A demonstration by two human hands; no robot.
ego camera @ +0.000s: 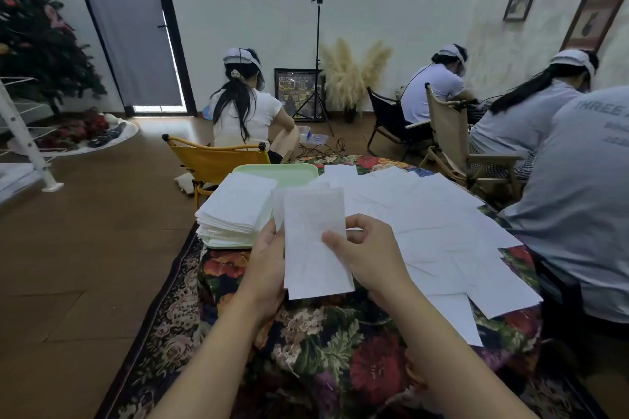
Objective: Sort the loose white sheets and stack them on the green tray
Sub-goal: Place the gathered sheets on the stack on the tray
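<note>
Two hands pinch two white sheets beside one stacked green tray.

"THREE" across the back of a grey shirt (smaller lines beneath unreadable)

- A dark floral-patterned tablecloth covers the table in the foreground.
- A yellow fabric folding chair stands just beyond the table, on a brown wooden floor.
- A seated person in a white T-shirt and white cap faces away.
- A black tripod stand rises beside a bunch of cream pampas grass.
- Dark-framed pictures hang on the right wall.
</note>
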